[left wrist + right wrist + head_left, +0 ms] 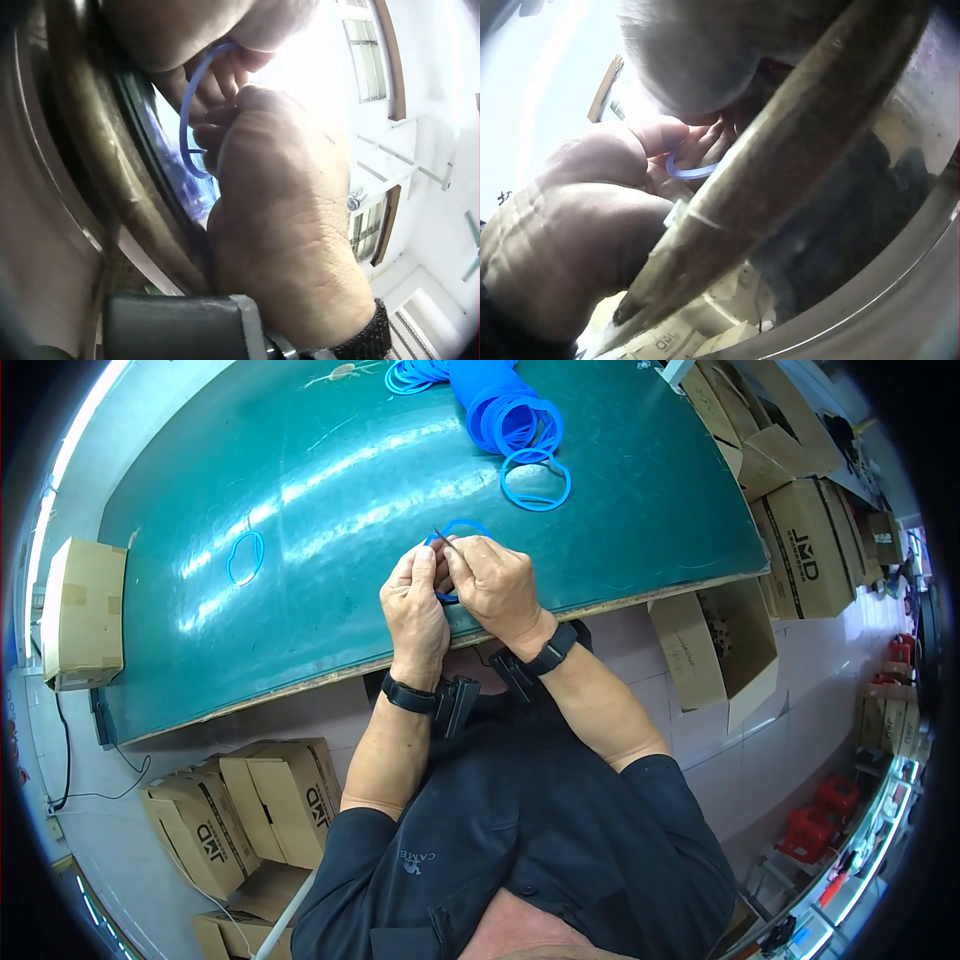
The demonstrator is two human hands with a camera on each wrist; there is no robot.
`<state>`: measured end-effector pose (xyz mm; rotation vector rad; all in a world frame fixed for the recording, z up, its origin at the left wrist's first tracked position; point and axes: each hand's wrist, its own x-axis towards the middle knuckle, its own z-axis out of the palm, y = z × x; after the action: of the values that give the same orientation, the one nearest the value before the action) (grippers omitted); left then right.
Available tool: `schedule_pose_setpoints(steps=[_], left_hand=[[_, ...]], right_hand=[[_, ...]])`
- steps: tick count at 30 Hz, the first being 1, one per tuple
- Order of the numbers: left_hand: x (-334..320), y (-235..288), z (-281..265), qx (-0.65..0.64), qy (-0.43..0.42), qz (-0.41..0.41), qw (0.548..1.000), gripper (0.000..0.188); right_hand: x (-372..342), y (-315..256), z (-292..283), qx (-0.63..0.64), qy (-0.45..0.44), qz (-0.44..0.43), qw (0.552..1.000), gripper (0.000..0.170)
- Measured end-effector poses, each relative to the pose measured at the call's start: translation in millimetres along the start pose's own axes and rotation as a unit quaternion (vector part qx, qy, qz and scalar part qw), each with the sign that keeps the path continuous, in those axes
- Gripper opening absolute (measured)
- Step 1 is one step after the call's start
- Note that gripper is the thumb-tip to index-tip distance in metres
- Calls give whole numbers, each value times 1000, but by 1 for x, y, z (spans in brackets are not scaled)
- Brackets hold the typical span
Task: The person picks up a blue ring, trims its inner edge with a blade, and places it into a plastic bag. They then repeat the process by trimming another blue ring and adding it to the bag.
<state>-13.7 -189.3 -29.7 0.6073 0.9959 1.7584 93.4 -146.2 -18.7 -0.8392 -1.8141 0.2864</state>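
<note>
Both hands meet near the table's front edge, around a blue ring [465, 525]. The left hand [415, 605] pinches the ring, with its thumb along the top. Right beside it, the right hand [497, 592] has curled fingers and pinches a thin dark pointed piece [443, 538] against the ring. In the left wrist view the ring [185, 127] curves between the left hand [285, 202] and the right hand [180, 30]. From the right wrist, part of the ring [694, 172] shows between the right hand [577, 210] and the left hand [690, 60]. The fingertips are partly hidden.
Stacked blue rings [485, 395] lie at the green table's [330, 580] far side, with a loose ring [537, 480] beside them. Another thin blue ring [245, 558] lies at the left. A carton [85, 615] stands at the left edge; open cartons [715, 650] stand right.
</note>
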Motion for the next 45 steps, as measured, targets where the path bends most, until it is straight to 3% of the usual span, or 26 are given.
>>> schedule_pose_setpoints(steps=[7,35,38,43,45], left_hand=[[-3,2,3,24,19,11,999,29],[3,-1,-5,18,-9,2,1000,28],[3,0,-2,3,1,-4,1000,28],[4,2,-1,26,12,-8,1000,29],[2,1,-1,28,5,-7,1000,29]], right_hand=[[-4,3,1,-24,-24,-10,999,11],[-2,2,-2,-9,15,-20,1000,5],[1,2,-10,44,40,56,997,5],[24,30,-48,-37,67,63,995,6],[39,59,-69,-148,62,72,984,8]])
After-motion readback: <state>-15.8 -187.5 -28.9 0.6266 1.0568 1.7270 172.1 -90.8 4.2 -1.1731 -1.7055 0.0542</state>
